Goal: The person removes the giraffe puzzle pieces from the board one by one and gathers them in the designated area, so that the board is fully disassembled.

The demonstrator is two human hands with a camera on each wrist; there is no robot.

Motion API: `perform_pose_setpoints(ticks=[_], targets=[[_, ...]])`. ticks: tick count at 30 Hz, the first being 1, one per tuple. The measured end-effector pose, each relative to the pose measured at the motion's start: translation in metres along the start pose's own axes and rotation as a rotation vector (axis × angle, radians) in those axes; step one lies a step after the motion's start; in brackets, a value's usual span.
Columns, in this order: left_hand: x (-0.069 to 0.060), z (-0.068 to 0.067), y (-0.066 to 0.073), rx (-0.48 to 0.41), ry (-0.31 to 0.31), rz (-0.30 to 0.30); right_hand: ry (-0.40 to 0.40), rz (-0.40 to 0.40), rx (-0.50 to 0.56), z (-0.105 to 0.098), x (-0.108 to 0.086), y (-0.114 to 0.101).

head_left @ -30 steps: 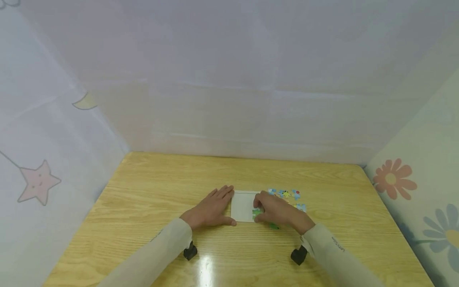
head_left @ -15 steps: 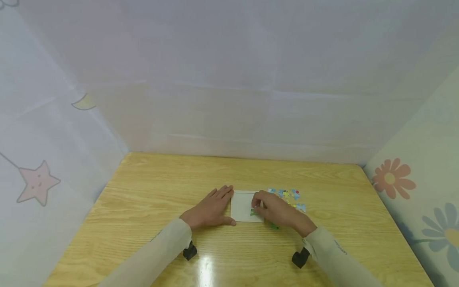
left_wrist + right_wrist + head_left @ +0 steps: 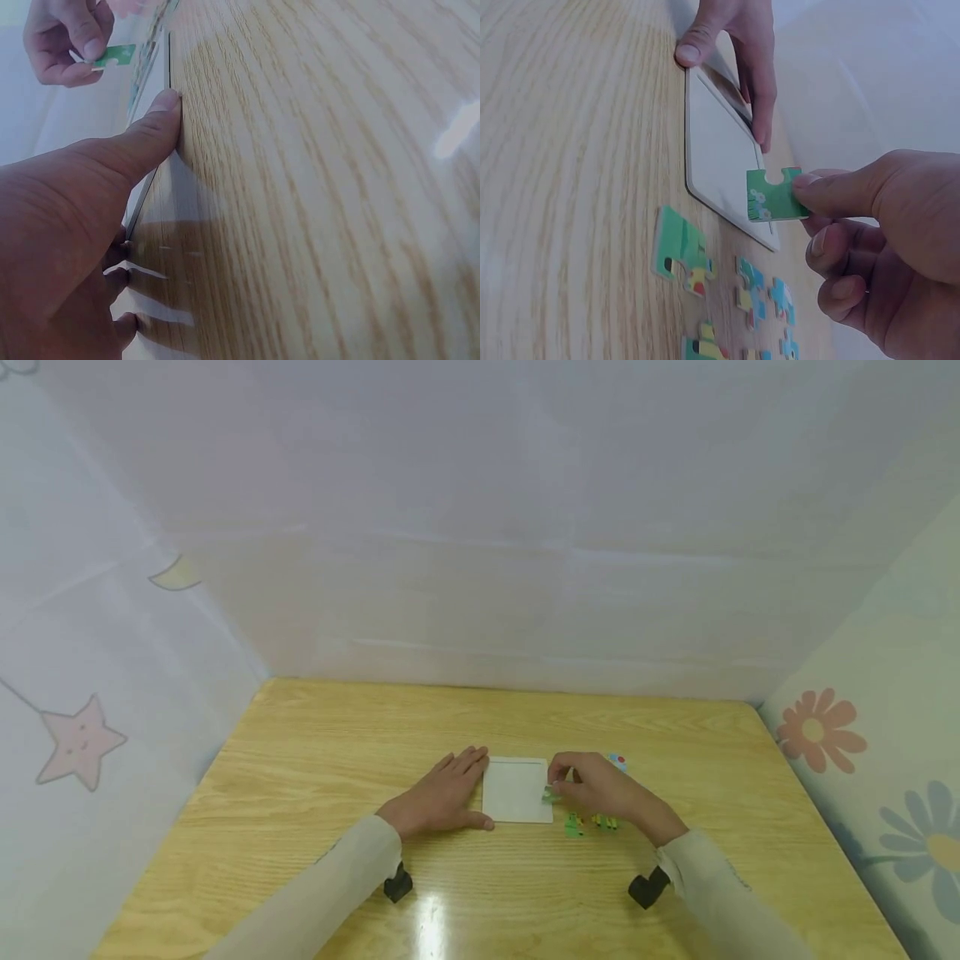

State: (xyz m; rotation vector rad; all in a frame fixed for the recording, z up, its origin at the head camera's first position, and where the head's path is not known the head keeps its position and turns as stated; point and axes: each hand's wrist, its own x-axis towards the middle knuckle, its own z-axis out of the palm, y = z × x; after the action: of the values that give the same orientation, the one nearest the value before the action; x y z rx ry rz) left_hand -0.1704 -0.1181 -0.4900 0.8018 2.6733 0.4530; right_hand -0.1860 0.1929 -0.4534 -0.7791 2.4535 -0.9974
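Note:
A white puzzle board (image 3: 516,792) lies flat on the table, a thin line along its far edge. My left hand (image 3: 442,795) rests at the board's left side with fingers spread; its thumb (image 3: 161,112) touches the near corner in the left wrist view. Above the board's right edge, my right hand (image 3: 600,789) pinches a green puzzle piece (image 3: 771,196) between thumb and fingers. The piece shows small white flowers and is lifted clear of the board. Just right of the board lies another green puzzle piece (image 3: 681,247).
Several loose puzzle pieces (image 3: 751,289) in blue, yellow and green lie right of the board, partly hidden under my right hand in the head view. The wooden table (image 3: 360,727) ends at a pale cloth backdrop (image 3: 480,568).
My right hand has lifted the green puzzle piece off the board and moved right with it, uncovering the board's surface. The left hand has stayed in place.

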Motion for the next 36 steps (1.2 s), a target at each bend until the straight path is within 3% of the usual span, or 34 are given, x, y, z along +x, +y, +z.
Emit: perform_pose_setpoints(ticks=[13,26,36], targets=[[-0.001,-0.001,0.001,-0.011,-0.006,0.002,0.035,-0.011,-0.059,-0.022,-0.027,0.020],[-0.001,0.001,-0.001,-0.003,-0.001,0.002,0.058,0.033,-0.072,-0.039,-0.060,0.045],[-0.001,0.000,0.000,0.003,0.006,0.004,0.033,0.090,-0.073,-0.046,-0.084,0.063]])
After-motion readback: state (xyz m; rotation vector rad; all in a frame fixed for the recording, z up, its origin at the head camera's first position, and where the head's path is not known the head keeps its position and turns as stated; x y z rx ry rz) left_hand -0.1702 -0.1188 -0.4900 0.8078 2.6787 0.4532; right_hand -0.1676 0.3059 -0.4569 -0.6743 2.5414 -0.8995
